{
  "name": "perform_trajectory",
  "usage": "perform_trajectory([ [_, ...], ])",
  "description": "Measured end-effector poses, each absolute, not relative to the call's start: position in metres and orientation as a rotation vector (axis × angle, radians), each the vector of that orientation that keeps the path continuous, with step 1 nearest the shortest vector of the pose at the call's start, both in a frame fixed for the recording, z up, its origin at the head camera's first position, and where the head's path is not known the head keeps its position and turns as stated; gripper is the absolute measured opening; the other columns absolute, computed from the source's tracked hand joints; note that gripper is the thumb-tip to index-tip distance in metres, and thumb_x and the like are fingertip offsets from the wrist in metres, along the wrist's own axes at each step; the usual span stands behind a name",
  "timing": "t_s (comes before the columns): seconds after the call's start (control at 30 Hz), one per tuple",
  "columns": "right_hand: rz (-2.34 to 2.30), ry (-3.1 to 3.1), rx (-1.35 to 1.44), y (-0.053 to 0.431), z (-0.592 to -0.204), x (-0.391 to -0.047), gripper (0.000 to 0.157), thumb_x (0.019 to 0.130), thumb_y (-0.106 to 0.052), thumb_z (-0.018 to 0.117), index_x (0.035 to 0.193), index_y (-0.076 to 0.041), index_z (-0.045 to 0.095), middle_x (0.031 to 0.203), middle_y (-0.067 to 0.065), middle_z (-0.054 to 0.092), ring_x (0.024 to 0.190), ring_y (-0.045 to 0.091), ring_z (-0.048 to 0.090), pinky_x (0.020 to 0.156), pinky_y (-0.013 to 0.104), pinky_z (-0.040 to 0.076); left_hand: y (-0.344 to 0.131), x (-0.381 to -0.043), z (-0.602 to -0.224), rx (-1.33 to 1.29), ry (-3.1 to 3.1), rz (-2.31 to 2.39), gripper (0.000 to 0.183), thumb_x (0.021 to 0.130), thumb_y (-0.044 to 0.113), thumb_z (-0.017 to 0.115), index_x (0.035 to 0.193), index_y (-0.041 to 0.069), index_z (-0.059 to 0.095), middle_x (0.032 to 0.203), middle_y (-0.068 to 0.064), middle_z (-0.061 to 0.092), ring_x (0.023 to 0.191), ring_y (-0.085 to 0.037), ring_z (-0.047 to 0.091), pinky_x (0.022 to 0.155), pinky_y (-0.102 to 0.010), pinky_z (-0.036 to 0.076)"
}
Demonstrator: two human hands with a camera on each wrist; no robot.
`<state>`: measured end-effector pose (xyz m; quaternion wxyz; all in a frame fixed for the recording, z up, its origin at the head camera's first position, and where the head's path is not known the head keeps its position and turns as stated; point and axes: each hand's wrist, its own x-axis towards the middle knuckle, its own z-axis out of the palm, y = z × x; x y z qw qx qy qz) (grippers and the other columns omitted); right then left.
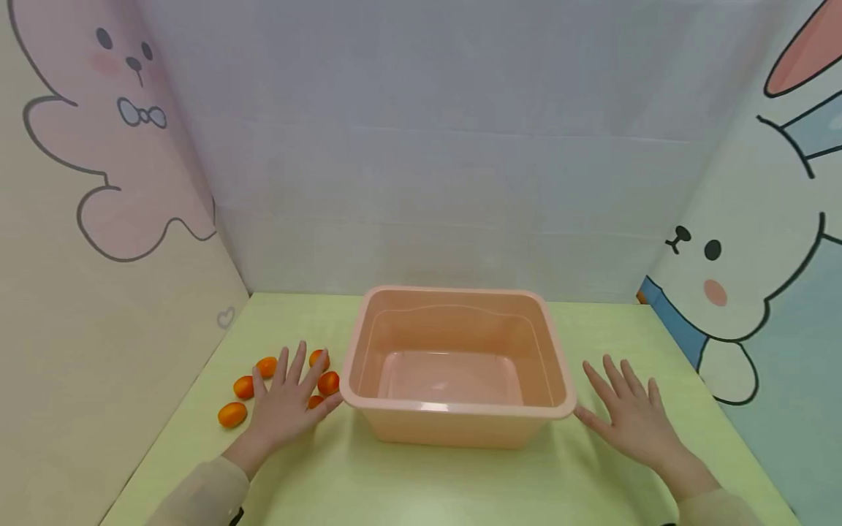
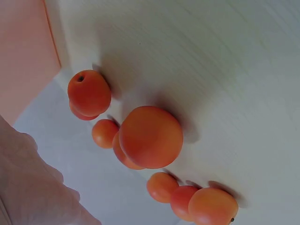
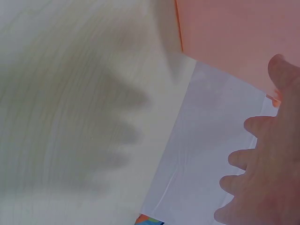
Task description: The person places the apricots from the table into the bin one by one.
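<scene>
A pink rectangular plastic basin point(image 1: 454, 424) stands on the table, and no contents show inside it. Left of it lie several small orange-red round fruits point(image 1: 232, 415), their exact kind unclear; one fruit point(image 2: 89, 92) has a dark stem spot. My left hand point(image 1: 286, 409) is spread palm down above the fruits, partly covering some, its thumb close to the basin's left rim. Nothing is in its grasp. On the basin's other side my right hand point(image 1: 631, 416) hovers with fingers spread, holding nothing, its thumb near the rim. Whether either thumb touches it I cannot tell.
The pale yellow-green table point(image 1: 427, 486) meets a white back wall point(image 1: 427, 183) behind the basin. Side panels bear cartoon drawings, a pink bear point(image 1: 131, 146) on the left and a white rabbit point(image 1: 743, 270) on the right.
</scene>
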<state>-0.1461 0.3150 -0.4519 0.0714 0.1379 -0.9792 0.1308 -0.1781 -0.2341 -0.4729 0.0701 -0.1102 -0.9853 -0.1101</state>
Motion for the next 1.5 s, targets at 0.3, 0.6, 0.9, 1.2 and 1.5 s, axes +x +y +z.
perform_trajectory([
  [0.3,0.375,-2.858,0.464,0.318,-0.448,-0.152,0.078,0.093,-0.047,0.064,0.155,-0.012,0.032,0.157,0.03,0.022,0.144,0.051,0.011,0.1,0.081,0.011,-0.238,-0.176,-0.467,-0.34,-2.949,-0.329,0.085,0.092,0.07,0.046,0.158,0.02,0.027,0.164,-0.019,0.007,0.148,-0.045,-0.003,0.103,-0.076,-0.012],
  [0.6,0.477,-2.873,0.46,0.319,-0.426,-0.156,0.077,0.096,-0.042,0.062,0.156,-0.008,0.028,0.155,0.033,0.022,0.141,0.055,0.015,0.101,0.08,0.011,-0.238,-0.175,-0.455,-0.411,-2.899,-0.326,0.084,0.091,0.068,0.051,0.158,0.023,0.027,0.163,-0.019,0.011,0.147,-0.045,0.005,0.105,-0.078,0.0],
  [0.9,0.932,-2.769,0.518,0.316,-0.399,-0.157,0.07,0.1,-0.023,0.06,0.156,-0.002,0.025,0.154,0.034,0.024,0.137,0.059,0.022,0.098,0.077,0.023,-0.242,-0.169,-0.446,-0.409,-2.839,-0.369,0.083,0.09,0.065,0.057,0.154,0.017,0.038,0.159,-0.023,0.025,0.145,-0.048,0.014,0.104,-0.079,0.007],
  [1.2,1.318,-2.763,0.4,0.309,-0.388,-0.156,0.068,0.105,-0.02,0.052,0.158,-0.003,0.013,0.155,0.03,0.026,0.136,0.052,0.031,0.089,0.002,0.03,-0.248,-0.161,-0.444,-0.505,-2.699,-0.485,0.081,0.086,0.052,0.071,0.149,0.009,0.045,0.149,-0.023,0.04,0.132,-0.046,0.037,0.102,-0.071,0.023],
  [1.5,1.939,-2.504,0.481,0.306,-0.389,-0.163,0.061,0.108,-0.015,0.042,0.159,-0.005,0.01,0.157,0.028,0.024,0.122,-0.007,0.049,0.093,0.019,0.049,-0.254,-0.155,-0.448,-0.532,-2.537,-0.624,0.088,0.076,0.04,0.084,0.148,0.008,0.045,0.144,-0.02,0.048,0.124,-0.042,0.045,0.096,-0.063,0.034],
])
